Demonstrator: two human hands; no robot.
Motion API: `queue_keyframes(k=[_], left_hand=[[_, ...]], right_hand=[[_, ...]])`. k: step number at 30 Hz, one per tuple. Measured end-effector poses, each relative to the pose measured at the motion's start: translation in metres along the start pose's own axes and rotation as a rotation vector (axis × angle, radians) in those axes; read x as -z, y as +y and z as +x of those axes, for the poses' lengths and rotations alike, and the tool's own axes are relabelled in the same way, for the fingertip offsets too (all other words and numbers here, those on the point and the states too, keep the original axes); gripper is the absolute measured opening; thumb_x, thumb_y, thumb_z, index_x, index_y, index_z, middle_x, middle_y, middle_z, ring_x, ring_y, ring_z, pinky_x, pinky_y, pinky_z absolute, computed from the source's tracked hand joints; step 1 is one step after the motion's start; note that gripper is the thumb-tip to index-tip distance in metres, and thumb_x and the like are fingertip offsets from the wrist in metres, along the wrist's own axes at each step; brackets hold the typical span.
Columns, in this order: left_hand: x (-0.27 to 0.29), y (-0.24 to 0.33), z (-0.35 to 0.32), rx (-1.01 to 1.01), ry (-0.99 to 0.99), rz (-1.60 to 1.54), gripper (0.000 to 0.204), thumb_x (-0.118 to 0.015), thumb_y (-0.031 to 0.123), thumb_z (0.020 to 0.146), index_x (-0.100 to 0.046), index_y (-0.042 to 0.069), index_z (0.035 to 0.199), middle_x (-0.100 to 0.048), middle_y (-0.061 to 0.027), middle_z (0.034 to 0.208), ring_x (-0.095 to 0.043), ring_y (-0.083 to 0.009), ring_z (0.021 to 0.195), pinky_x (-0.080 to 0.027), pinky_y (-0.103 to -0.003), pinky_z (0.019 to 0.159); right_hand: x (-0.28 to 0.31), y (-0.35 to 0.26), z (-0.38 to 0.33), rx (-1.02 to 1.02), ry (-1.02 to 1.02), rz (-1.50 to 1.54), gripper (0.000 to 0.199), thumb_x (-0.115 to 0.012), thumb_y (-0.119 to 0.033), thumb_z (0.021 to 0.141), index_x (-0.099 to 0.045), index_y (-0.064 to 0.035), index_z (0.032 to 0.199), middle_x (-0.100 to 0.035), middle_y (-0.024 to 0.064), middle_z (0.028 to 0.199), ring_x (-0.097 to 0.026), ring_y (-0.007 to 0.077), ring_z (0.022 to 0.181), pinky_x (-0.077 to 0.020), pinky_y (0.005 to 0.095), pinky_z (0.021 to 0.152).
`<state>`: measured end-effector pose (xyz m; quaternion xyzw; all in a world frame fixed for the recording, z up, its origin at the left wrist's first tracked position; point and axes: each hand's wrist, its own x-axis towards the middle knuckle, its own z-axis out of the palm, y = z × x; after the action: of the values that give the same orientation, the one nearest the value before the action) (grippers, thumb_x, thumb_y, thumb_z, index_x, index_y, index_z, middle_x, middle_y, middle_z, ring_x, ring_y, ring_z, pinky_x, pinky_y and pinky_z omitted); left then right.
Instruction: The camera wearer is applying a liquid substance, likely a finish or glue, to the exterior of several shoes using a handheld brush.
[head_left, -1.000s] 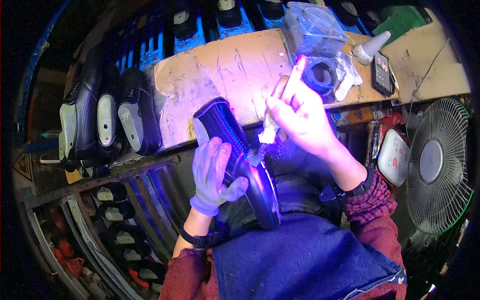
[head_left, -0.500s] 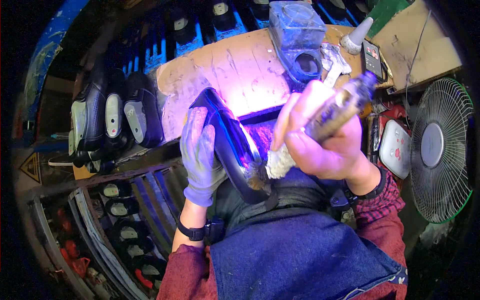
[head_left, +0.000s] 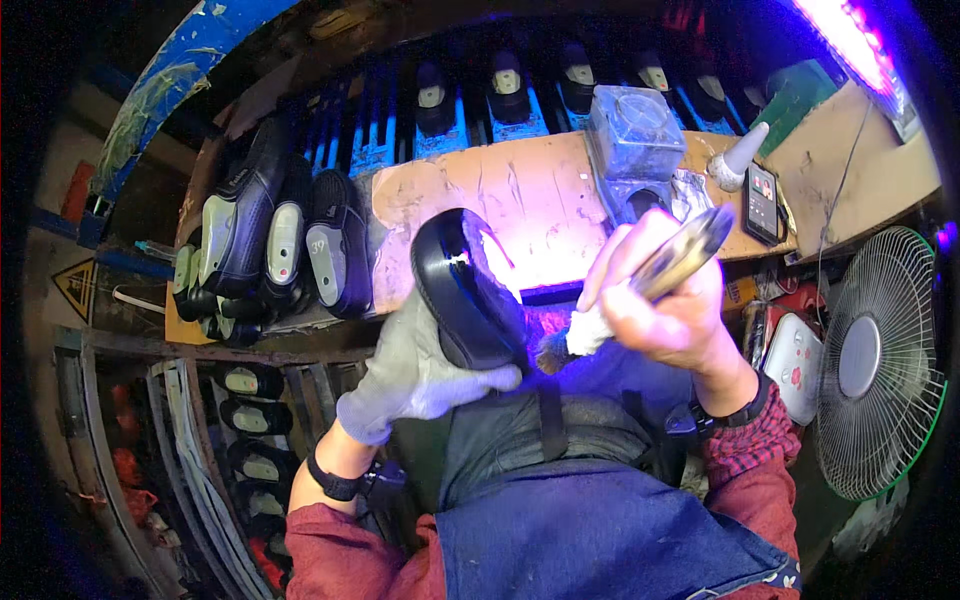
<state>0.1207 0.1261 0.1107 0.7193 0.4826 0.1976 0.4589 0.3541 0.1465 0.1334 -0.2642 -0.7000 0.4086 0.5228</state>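
In my left hand (head_left: 415,365), wearing a pale grey glove, is a black shoe (head_left: 455,285). The fingers wrap its lower side and the thumb stretches along its near end. My bare right hand (head_left: 655,305) grips a brush (head_left: 690,250) by its worn wooden handle. White wrapping covers the neck of the brush, and its dark bristles (head_left: 551,355) point down close to the shoe's right edge. Whether bristles and shoe touch, I cannot tell. Bright violet light glares on the side of the shoe facing the brush.
Several black shoes (head_left: 336,240) stand on the bench at left. A conveyor (head_left: 425,135) with blue slats carries more behind. A clear plastic container (head_left: 638,135), a grey cone (head_left: 742,158) and a phone-like device (head_left: 765,205) are at back right. A fan (head_left: 868,360) stands right.
The shoe has turned, and my left hand has shifted to its lower left side. The brush has come away from the shoe's near end to beside its right edge. The view has tilted.
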Motion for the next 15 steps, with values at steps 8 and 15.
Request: queue_keyframes(k=[8,15], left_hand=[[-0.014,-0.019,-0.005,0.112,-0.118,-0.382,0.099,-0.088,0.015,0.051,-0.035,0.004,0.134,-0.052,-0.0057,0.117,-0.050,-0.0153,0.109,-0.040,-0.032,0.097],[-0.005,-0.035,0.010,0.105,-0.131,-0.411,0.084,-0.084,0.017,0.057,-0.042,0.003,0.129,-0.056,-0.0053,0.108,-0.054,-0.0143,0.098,-0.045,-0.031,0.088]], right_hand=[[-0.011,0.011,0.049,-0.010,0.288,0.112,0.012,-0.061,-0.008,0.086,-0.050,-0.0052,0.083,-0.057,0.0009,0.071,-0.052,0.0058,0.054,-0.0423,0.0213,0.050],[-0.011,0.045,0.025,0.034,0.164,-0.028,0.012,-0.066,-0.004,0.078,-0.056,-0.0013,0.073,-0.057,0.0051,0.068,-0.058,0.0139,0.059,-0.0439,0.0260,0.053]])
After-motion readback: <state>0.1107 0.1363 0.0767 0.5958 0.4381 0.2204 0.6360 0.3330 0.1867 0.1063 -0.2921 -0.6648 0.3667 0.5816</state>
